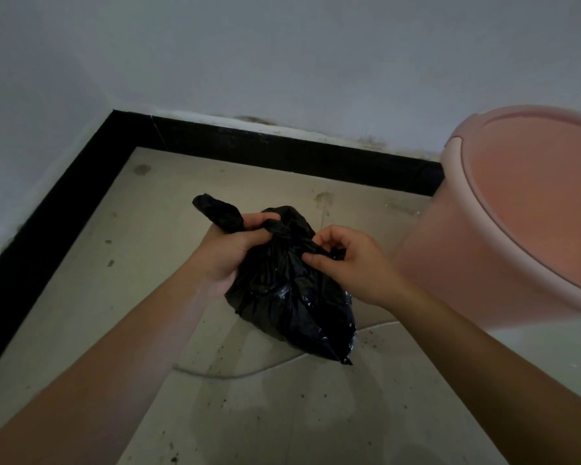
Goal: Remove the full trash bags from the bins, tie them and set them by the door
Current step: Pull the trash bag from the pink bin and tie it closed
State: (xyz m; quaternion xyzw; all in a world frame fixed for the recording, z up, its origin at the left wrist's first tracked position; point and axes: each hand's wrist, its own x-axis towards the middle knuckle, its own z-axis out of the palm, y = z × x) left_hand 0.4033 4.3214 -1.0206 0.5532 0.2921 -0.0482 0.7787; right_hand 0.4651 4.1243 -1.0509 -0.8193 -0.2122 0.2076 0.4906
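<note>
The grey wall [282, 62] fills the top of the view. It meets the pale tiled floor [141, 250] in a corner, with a black strip [282, 146] along the bottom of the wall. On the right stands a big pink bin [467, 280] with its pink lid [534, 203] on top.

The black trash bag [289, 303] is out of the bin. It is just to the left of the bin, in front of the person, between both hands. I cannot tell if its bottom rests on the floor or hangs a little above it.

The left hand [228, 253] has its fingers curled tight round one twisted end of the bag, and that end [217, 209] sticks up past the hand. The right hand [346, 263] pinches the other end between thumb and fingers. A knot [282, 231] sits between the two hands.

I think this is the tying step. The knot looks made but maybe not snug. The next move would be to pull both ends apart, slowly, so the thin plastic does not rip. Then the bag must go to the door, which is not in view.

Small dark crumbs [222, 402] dot the floor.

There is no writing or label to read.
</note>
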